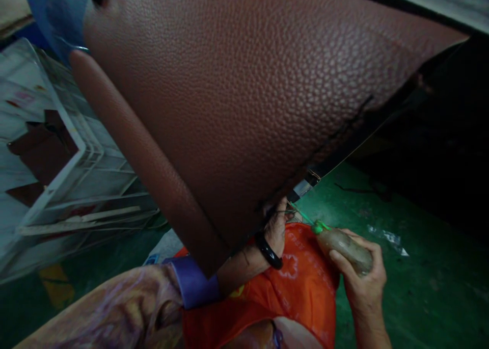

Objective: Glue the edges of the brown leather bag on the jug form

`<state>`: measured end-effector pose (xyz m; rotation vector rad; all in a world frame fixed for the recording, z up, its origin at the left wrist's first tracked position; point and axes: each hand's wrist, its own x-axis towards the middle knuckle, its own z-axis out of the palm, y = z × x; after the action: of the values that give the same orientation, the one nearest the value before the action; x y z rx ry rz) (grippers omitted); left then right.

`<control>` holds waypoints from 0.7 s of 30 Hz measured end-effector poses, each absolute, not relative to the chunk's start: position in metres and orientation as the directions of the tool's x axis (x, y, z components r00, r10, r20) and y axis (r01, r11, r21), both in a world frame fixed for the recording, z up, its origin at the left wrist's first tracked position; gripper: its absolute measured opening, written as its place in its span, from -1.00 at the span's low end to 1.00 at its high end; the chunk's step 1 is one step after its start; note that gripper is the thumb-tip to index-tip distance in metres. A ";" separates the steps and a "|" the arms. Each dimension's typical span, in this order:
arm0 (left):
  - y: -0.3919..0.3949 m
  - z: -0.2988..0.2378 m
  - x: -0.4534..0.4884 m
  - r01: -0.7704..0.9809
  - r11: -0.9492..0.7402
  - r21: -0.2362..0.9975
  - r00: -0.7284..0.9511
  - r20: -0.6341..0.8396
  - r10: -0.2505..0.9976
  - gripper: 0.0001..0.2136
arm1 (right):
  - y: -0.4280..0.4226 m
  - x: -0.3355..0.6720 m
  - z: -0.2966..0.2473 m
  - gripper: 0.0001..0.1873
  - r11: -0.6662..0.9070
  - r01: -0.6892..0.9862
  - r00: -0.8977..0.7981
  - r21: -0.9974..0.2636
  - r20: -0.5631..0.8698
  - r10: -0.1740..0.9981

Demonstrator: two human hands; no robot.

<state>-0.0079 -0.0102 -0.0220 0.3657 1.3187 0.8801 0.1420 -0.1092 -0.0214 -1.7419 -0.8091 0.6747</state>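
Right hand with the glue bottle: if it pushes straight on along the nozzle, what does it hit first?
Most likely the left hand, gripping the lower edge of the brown leather panel. The right hand aims the bottle and its green nozzle up-left at that edge; depth unclear, so possibly the leather edge itself.

Left hand (275,229) fingers hidden behind the brown leather panel (244,94), itself cut off at the top edge.

A single view is given, taken from the head and aimed forward and steeply down, very close to the work. The upper frame is filled by the brown leather panel (237,99); the left hand (275,229) and right hand (361,275) are seen near the lower edge, above the green floor (420,288).
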 end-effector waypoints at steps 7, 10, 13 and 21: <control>-0.005 -0.010 -0.005 -0.394 0.703 0.592 0.033 -0.755 0.655 -0.35 | -0.102 0.150 -0.023 -0.47 -0.216 0.164 0.705 -0.963 -0.039 0.708; -0.007 -0.012 -0.007 -0.370 0.684 0.629 0.021 -0.730 0.683 -0.39 | -0.097 0.153 -0.016 -0.42 -0.209 0.152 0.772 -0.966 -0.016 0.635; -0.011 -0.016 -0.012 -0.287 0.646 0.707 0.061 -0.660 0.749 -0.48 | -0.098 0.151 -0.008 -0.40 -0.204 0.113 0.802 -0.972 -0.032 0.596; -0.013 -0.018 -0.008 -0.310 0.635 0.708 0.104 -0.638 0.763 -0.56 | -0.084 0.151 -0.007 -0.39 -0.146 0.137 0.813 -0.980 0.027 0.582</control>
<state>-0.0079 -0.0132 -0.0182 0.4521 1.2273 0.8316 0.1506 -0.0844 -0.0074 -1.6986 -0.5666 0.4246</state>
